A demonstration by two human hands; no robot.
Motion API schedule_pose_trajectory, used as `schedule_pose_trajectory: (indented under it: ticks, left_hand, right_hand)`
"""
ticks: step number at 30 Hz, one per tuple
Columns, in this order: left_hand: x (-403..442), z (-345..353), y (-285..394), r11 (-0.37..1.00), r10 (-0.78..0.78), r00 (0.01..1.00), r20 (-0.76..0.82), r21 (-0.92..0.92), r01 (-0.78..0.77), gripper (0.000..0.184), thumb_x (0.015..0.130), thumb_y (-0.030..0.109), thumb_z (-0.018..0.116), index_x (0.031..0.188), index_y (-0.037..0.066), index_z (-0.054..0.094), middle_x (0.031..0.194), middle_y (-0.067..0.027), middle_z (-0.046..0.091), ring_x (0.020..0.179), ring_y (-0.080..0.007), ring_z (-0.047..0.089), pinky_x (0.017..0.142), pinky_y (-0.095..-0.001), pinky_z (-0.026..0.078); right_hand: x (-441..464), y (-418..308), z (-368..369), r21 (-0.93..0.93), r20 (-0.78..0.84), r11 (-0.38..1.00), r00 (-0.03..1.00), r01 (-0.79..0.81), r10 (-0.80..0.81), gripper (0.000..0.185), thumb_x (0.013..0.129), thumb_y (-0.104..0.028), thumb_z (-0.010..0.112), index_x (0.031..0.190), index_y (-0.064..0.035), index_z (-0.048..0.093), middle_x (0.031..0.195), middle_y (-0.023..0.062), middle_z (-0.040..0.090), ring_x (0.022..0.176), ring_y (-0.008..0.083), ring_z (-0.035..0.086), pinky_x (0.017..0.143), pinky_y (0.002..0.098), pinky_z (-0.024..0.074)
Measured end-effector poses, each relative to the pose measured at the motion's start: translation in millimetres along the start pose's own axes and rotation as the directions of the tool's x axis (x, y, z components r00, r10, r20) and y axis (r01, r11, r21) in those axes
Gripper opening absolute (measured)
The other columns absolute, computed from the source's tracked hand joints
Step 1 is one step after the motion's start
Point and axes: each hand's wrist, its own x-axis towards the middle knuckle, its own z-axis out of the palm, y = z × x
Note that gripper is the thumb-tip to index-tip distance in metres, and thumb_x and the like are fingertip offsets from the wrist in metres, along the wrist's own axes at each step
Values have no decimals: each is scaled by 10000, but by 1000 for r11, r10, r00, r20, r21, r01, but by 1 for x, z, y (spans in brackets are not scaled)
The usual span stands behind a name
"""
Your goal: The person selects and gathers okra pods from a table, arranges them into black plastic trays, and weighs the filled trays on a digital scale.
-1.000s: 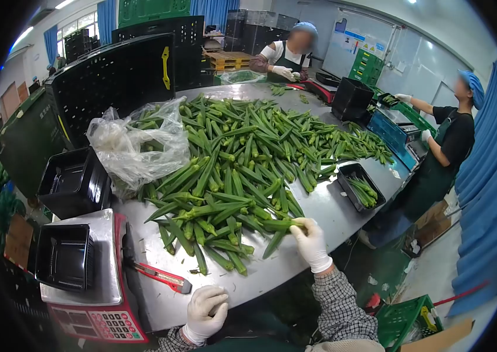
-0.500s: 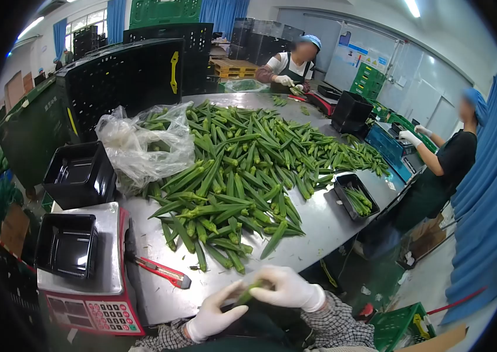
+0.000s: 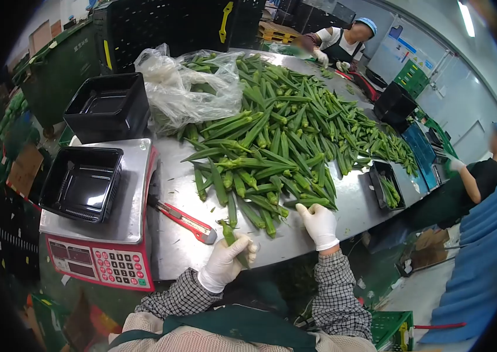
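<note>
Scale: red-and-silver scale, 10 o'clock from the left hand; black tray sits on its plate.
Stack: nested black trays, 12 o'clock from the scale.
Bag: crumpled clear bag with okra in it, 10 o'clock on the pile.
Cutter: red utility knife, flat on the metal worktop, 11 o'clock from the left hand (handle end just beside the glove).
Left hand: gloved left hand, fingers closed around one okra pod, stem end poking out toward 11 o'clock.
Pile: okra pile, 1 o'clock from the left hand, spread well across the worktop.
Right hand: gloved right hand, 2 o'clock from the left; fingers at the pile's near edge, can't tell whether they grip a pod.
Filled tray: black tray with okra, 2 o'clock from the right hand.
Co-workers: one person at 1 o'clock past the pile, another at 3 o'clock from the filled tray.
</note>
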Motion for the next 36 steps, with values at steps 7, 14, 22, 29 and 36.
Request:
schedule_pose_trajectory:
  ticks: [7, 14, 22, 29, 36]
  left_hand:
    - [1, 3, 2, 1000, 10, 1000, -24, -24, -11, 207, 921, 211, 545, 975, 12, 569, 902, -118, 621, 772, -197, 594, 694, -303, 484]
    - [2, -1, -1, 1000, 24, 999, -32, -9, -25, 245, 916, 217, 536, 1031, 7, 586, 971, -175, 623, 839, -231, 611, 765, -366, 502]
    - [-1, -1, -2, 999, 18, 999, -33, -45, -20, 253, 920, 170, 523, 1078, -26, 540, 986, -188, 609, 849, -255, 608, 787, -370, 494]
    - [-3, 4, 1, 999, -22, 999, -43, 23, 23, 301, 924, 254, 513, 1079, -1, 554, 994, -178, 616, 874, -250, 616, 757, -391, 530]
    - [-4, 1, 3, 995, -93, 994, 60, -33, 95, 425, 936, 299, 493, 1201, -31, 454, 1062, -160, 589, 954, -272, 602, 772, -395, 531]
  right_hand:
    - [-5, 19, 4, 195, -158, 979, 987, 53, -21, 290, 765, -271, 695, 688, -10, 594, 580, 136, 575, 539, 260, 575, 556, 371, 459]
    - [-1, 22, 4, -22, -170, 986, 971, 164, -166, 267, 780, -209, 619, 1015, -88, 584, 851, 132, 628, 741, 327, 611, 651, 417, 486]
    - [-2, 32, -1, -64, -60, 977, 976, 204, -207, 285, 771, -145, 592, 1050, -112, 543, 883, 142, 625, 771, 347, 612, 672, 450, 483]
    - [-29, 1, -28, 232, -351, 823, 834, 518, -426, 289, 744, 5, 600, 1023, -69, 593, 758, 107, 615, 673, 279, 613, 619, 359, 494]
    - [-57, -81, -25, 189, 102, 446, 434, 875, -895, 481, 659, -150, 677, 1119, -103, 544, 752, 80, 538, 728, 262, 579, 643, 366, 466]
